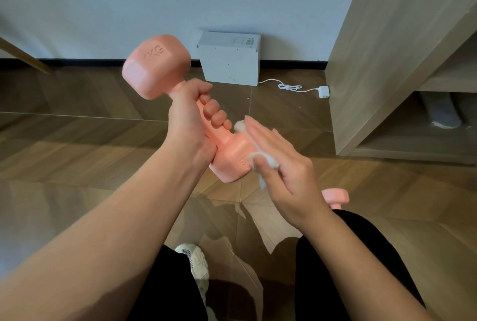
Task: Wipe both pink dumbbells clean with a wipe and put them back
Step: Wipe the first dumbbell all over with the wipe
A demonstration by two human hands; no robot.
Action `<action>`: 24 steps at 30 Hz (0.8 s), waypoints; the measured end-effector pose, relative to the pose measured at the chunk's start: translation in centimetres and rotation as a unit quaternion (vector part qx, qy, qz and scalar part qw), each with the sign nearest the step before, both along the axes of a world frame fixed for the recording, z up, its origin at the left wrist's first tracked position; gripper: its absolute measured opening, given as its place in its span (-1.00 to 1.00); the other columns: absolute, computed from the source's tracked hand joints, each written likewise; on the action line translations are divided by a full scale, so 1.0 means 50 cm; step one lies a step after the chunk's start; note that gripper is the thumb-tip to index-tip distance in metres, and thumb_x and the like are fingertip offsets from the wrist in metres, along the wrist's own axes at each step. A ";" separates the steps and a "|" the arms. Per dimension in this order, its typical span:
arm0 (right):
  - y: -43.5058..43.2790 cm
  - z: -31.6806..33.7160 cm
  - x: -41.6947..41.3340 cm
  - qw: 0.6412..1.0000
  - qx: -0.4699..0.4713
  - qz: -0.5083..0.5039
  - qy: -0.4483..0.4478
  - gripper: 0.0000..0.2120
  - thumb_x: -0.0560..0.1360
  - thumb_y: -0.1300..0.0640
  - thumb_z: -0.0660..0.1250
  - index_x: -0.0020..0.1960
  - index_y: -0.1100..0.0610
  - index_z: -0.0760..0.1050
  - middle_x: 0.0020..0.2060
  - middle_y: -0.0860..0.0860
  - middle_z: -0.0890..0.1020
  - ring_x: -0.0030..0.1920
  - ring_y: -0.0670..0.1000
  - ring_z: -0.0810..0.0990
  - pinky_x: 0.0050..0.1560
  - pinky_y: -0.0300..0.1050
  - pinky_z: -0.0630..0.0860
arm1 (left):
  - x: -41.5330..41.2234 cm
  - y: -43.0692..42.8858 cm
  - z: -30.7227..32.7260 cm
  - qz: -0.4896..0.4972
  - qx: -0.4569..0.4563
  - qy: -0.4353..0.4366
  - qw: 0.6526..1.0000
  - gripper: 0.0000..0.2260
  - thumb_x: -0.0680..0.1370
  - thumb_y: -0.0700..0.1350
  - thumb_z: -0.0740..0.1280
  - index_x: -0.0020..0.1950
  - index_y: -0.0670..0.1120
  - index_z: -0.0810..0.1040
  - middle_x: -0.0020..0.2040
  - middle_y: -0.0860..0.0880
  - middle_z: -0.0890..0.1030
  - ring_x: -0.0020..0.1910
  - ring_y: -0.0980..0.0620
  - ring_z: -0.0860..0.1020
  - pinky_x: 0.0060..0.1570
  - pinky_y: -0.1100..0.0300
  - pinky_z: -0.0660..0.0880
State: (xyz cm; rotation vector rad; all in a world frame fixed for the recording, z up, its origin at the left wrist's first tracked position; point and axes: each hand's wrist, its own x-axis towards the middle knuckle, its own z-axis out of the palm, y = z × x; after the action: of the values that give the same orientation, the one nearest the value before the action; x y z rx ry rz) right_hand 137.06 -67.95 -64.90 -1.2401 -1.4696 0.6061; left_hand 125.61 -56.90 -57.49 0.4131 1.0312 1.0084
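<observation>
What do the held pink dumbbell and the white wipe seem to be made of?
The pink dumbbell: probably matte plastic or a rubbery coating; smooth, dull surface with a moulded KG mark. The wipe: looks like soft white tissue or nonwoven cloth; it crumples under the right hand.

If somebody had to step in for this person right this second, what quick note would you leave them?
The left hand grips the handle of the pink dumbbell with raised KG lettering, held tilted in the air.
The right hand pinches the white wipe and presses it on that dumbbell's lower head.
The second pink dumbbell lies on the brown wooden floor, mostly hidden behind the right wrist.
Done: wiping of the first is under way.
Left: finish it, wipe the second, put both back.
</observation>
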 end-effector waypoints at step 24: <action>-0.017 0.014 -0.021 0.996 -0.017 0.030 0.080 -0.29 0.44 -0.01 0.48 0.48 0.17 0.31 0.42 -0.04 0.39 0.46 0.05 0.34 0.44 0.09 0.34 | 0.000 -0.048 0.016 0.077 0.057 -0.028 0.995 -0.79 0.52 -0.03 0.36 -0.18 -0.07 0.37 -0.35 0.01 0.46 -0.38 0.05 0.48 -0.34 0.22 0.47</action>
State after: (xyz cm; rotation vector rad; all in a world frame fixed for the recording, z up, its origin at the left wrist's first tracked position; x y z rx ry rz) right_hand 136.02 -68.82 -64.20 -1.1498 -1.3700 0.7559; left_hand 125.60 -59.32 -56.68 0.4012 0.9691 1.2157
